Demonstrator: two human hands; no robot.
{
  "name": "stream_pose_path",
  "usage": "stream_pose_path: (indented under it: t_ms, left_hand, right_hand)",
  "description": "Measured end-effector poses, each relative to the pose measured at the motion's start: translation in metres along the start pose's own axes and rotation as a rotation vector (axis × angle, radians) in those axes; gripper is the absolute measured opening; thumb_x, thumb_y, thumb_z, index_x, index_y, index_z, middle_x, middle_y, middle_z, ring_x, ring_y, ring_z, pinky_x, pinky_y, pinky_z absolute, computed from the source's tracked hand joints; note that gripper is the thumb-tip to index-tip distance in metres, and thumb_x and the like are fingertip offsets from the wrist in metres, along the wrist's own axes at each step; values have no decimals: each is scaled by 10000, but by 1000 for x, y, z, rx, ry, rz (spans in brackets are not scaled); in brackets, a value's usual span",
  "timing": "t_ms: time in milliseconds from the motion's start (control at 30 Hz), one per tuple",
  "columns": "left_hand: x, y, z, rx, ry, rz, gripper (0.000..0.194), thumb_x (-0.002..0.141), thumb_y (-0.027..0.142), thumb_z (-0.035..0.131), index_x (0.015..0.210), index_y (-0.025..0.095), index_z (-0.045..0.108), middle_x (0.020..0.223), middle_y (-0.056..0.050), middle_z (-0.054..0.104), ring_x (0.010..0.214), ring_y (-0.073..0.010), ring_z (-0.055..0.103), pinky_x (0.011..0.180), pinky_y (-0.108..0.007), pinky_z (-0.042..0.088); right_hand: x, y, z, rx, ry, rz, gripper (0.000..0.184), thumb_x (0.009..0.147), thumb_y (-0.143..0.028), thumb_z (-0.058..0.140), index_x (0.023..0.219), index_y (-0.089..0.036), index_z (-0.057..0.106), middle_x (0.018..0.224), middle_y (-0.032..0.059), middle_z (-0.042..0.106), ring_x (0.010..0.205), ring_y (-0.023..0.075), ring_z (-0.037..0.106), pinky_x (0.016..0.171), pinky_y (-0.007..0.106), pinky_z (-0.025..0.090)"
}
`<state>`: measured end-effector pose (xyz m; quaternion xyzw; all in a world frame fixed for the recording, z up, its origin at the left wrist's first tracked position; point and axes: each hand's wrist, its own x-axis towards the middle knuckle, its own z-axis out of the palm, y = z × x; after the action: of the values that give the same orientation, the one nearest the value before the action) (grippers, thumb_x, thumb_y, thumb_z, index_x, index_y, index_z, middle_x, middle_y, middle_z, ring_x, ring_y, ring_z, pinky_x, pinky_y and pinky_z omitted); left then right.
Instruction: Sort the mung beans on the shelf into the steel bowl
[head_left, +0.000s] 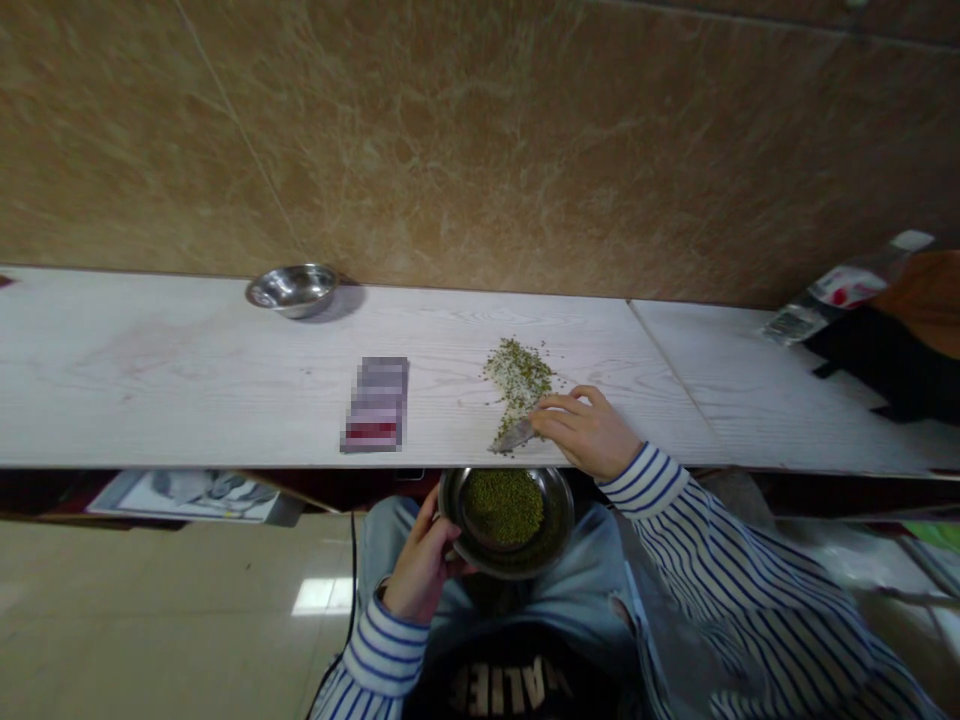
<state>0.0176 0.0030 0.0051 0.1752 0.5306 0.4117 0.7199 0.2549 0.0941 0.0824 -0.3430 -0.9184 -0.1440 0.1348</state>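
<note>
My left hand (pixel 421 565) grips the rim of a steel bowl (pixel 556 535) at its left side, fingers closed around the edge. Green mung beans (pixel 504 505) cover the bottom of this bowl, which is just below the table's front edge and over my lap. In my right hand (pixel 581 428) is a grey, flat, spoon-like tool (pixel 514 436), its tip pointing left and touching the tabletop. Loose mung beans (pixel 517 370) lie scattered on the white table, from behind the tool down toward the front edge. My right fingers hide part of the tool.
An empty steel bowl (pixel 294 290) stands by the wall at the back left. A blurred-out flat rectangle (pixel 376 405) lies left of the beans. At the far right, a plastic bottle (pixel 832 292) leans beside a black and brown object (pixel 900 335). Papers (pixel 195 495) sit under the tabletop.
</note>
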Motion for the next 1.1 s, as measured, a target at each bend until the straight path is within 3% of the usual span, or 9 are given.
stream_pose_path:
  t_ms: [233,1100]
  left_hand:
    - [1,-2,-1,-11,19,-6,703,653,140,525,1324,300,388,800,10,579,602,-126,552,518,-265,485]
    - [5,-8,-5,-5,17,-19,684,674,145,520,1321,315,377,788,12,588,585,-131,565,493,-268,481]
  right_hand:
    - [-20,-21,-5,67,49,264,193,891,-197,442,993,-152,599,864,62,671,841,138,581,748,291,340]
    - [-29,-31,-1,92,4,266,218,873,-161,453,1044,-142,586,865,64,664,838,159,556,726,309,320]
